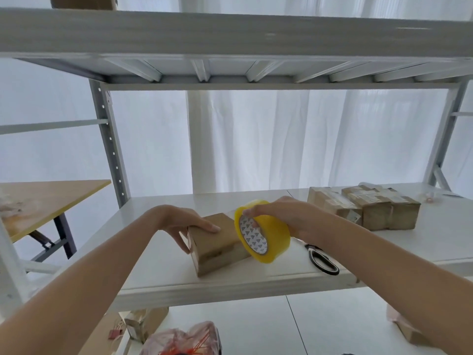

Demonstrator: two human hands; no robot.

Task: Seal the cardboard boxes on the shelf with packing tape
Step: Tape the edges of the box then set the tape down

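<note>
Both hands worked — left hand (184, 224) clasped the box (217, 243), right hand (289, 216) gripped the tape roll (271, 235); next, I judged, tape across its seam.

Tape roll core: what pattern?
White with small dark triangle marks; the tape roll itself is yellow. Head view.
</note>
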